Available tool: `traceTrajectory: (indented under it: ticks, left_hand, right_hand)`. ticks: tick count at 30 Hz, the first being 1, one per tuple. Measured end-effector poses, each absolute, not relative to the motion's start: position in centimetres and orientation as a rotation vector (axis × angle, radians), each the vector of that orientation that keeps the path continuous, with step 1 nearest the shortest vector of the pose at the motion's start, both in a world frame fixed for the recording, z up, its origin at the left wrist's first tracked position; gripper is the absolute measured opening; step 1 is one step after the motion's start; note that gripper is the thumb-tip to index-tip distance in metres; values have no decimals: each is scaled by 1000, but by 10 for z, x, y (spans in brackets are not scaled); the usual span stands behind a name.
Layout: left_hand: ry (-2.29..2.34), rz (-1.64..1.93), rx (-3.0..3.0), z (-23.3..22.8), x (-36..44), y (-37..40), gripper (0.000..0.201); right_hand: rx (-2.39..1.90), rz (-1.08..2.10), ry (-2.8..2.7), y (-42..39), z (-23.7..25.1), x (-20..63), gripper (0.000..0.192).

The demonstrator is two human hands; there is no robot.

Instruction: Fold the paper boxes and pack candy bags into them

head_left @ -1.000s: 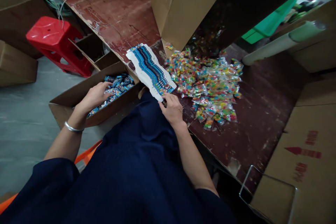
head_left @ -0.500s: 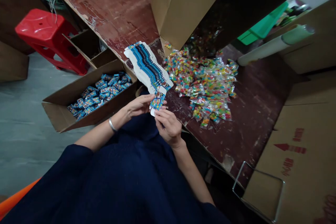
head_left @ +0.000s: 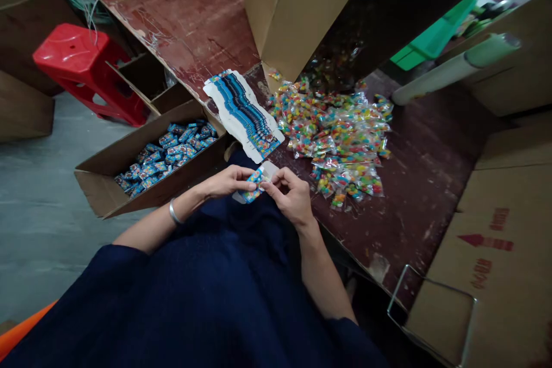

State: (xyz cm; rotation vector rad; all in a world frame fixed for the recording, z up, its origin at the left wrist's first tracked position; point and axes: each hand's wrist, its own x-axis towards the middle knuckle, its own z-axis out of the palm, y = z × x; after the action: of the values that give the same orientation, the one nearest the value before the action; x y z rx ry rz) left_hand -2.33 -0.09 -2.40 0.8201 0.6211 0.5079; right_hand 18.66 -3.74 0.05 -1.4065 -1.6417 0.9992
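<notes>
Head view: a small printed carton blank (head_left: 253, 185) is pinched between the left hand (head_left: 224, 181) and the right hand (head_left: 292, 198), fingers of both closed on it, above the lap at the bench (head_left: 414, 195) edge. A fanned stack of flat blanks (head_left: 244, 112) is laid just beyond. Bagged candies (head_left: 340, 138) are piled alongside. Finished blue packs are seen in an open cardboard box (head_left: 107, 169) at the left.

Bare tabletop (head_left: 414, 184) lies open right of the candy heap (head_left: 340, 138), while the card fan (head_left: 244, 115) and tall carton (head_left: 302, 6) wall the far side, and the open box (head_left: 129, 175) blocks the left edge.
</notes>
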Motion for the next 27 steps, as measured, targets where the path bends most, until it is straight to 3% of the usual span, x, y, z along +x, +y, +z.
traceTrajectory:
  ticks: [5, 9, 15, 19, 24, 27]
  left_hand:
    - [763, 804, 688, -31, -4, -9, 50]
    - [848, 997, 647, -38, 11, -18, 46]
    - [1024, 1231, 866, -41, 14, -26, 53]
    - [1002, 1137, 1054, -40, 6, -28, 61]
    - [868, 910, 1141, -39, -4, -25, 44]
    - [847, 821, 1173, -38, -8, -23, 36]
  right_hand:
    - [-1396, 953, -1252, -49, -17, 170, 43]
    - [-1434, 983, -1079, -53, -30, 156, 29]
    - [-1397, 833, -1047, -46, -36, 147, 33]
    - [-1365, 749, -1122, -45, -41, 148, 36]
    - [-1358, 602, -1298, -46, -45, 158, 18]
    - [-1332, 530, -1396, -44, -42, 162, 19]
